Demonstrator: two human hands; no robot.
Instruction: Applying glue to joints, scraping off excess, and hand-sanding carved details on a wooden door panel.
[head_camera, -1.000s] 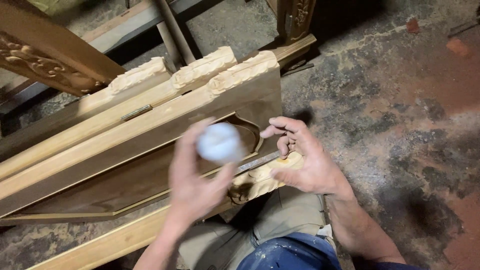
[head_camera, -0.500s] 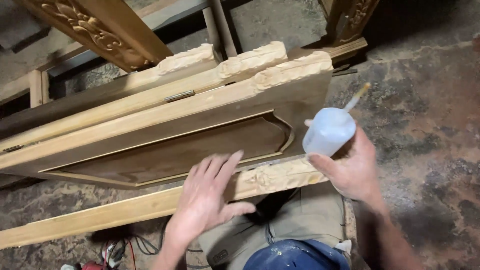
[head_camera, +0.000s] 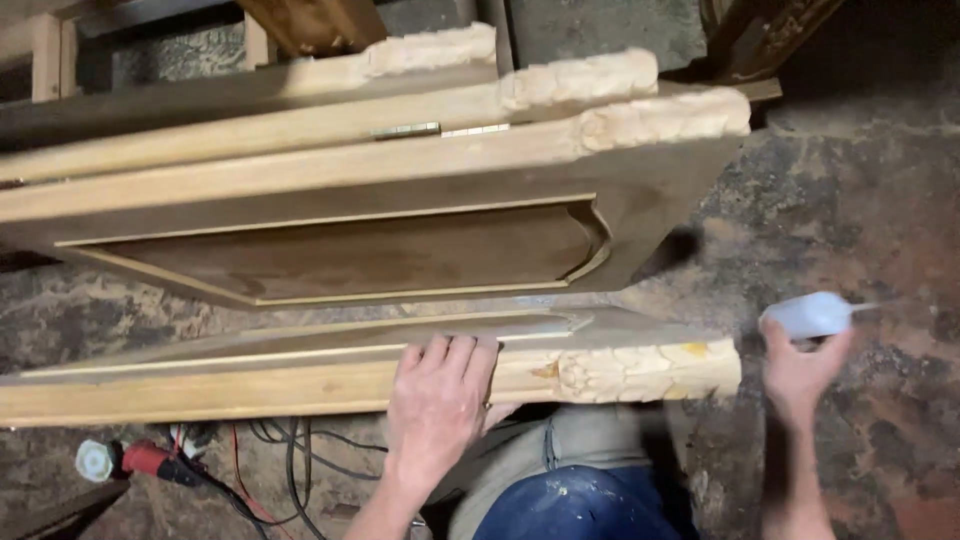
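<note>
My left hand (head_camera: 437, 395) lies flat, fingers together, on the near rail of a long wooden door panel (head_camera: 330, 250) that rests on its side across my lap. The rail's right end bears a pale carved flower (head_camera: 620, 372). My right hand (head_camera: 800, 375) is off to the right of the panel, over the floor, gripping a small white squeeze bottle (head_camera: 808, 314) with a thin nozzle that points right.
More carved wooden boards (head_camera: 560, 85) are stacked behind the panel, with a brass hinge (head_camera: 440, 130) on one. Red and black cables (head_camera: 250, 450) and a white cap (head_camera: 96, 461) lie on the rough concrete floor (head_camera: 860, 200) at lower left.
My right hand has carried the bottle away from the panel's end, down and to the right over the floor. My left hand has shifted up onto the near rail.
</note>
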